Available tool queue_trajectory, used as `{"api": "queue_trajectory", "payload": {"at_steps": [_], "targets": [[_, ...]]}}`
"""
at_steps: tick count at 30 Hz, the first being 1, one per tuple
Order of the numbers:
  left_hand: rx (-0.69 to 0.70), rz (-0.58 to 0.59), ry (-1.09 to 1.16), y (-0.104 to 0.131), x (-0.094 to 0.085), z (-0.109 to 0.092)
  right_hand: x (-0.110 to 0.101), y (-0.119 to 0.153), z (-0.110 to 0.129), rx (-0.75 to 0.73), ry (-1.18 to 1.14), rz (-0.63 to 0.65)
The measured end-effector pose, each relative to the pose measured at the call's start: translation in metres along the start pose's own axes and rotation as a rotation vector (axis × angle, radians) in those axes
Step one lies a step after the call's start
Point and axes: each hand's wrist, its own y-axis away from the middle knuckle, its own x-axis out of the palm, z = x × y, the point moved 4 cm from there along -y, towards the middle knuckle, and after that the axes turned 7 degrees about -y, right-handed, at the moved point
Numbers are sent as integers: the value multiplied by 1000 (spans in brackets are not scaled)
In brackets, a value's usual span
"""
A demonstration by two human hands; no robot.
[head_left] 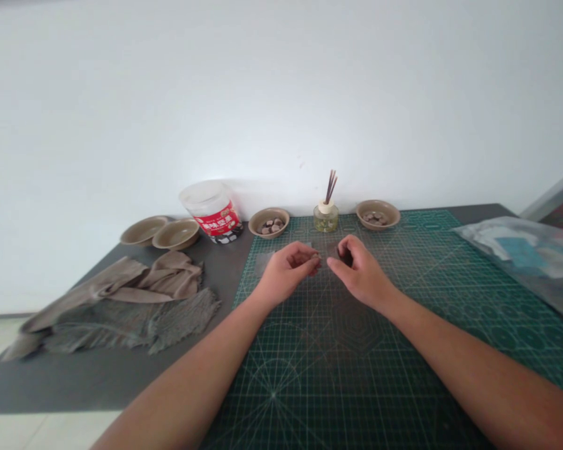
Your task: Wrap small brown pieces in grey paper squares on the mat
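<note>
Both hands are meeting at the middle of the frame, just above the green cutting mat (403, 325). The left hand (288, 272) is curling loosely with thumb and forefinger pinched at their tips, and the right hand (361, 272) is doing the same opposite it, the fingertips of the two nearly touching. Something very small seems to be sitting between them, but I cannot tell what it is, nor whether either hand is truly gripping it.

Just behind the hands a small grey fabric patch (265, 262) is lying flat on the mat, partly hidden by the left hand. Farther back, along the wall, a reed diffuser bottle (326, 217) is standing upright with dark sticks in it, flanked by two shallow bowls holding small brownish round pieces: one bowl (269, 222) to its left, another bowl (378, 214) to its right. Toward the upper left of the desk (75, 381) a plastic tub with a red label (213, 214) is leaning, with two empty bowls (162, 231) beside it. Crumpled brown and grey cloth (122, 300) is lying at the left, well apart from the hands. A clear plastic bag (530, 256) is resting at the right edge.
</note>
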Motion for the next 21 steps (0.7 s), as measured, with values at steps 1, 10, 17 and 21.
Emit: {"api": "queue_trajectory", "payload": {"at_steps": [1, 10, 17, 21], "targets": [[-3, 0, -5, 0, 0, 0, 1, 0, -3, 53, -61, 18], [11, -24, -172, 1, -1, 2, 8, 1, -24, 286, -345, -64], [19, -27, -233, 1, -2, 2, 14, 2, -21, 426, -686, -17], [19, -29, -243, 1, -2, 2, 13, 3, -23, 368, -527, -22]]}}
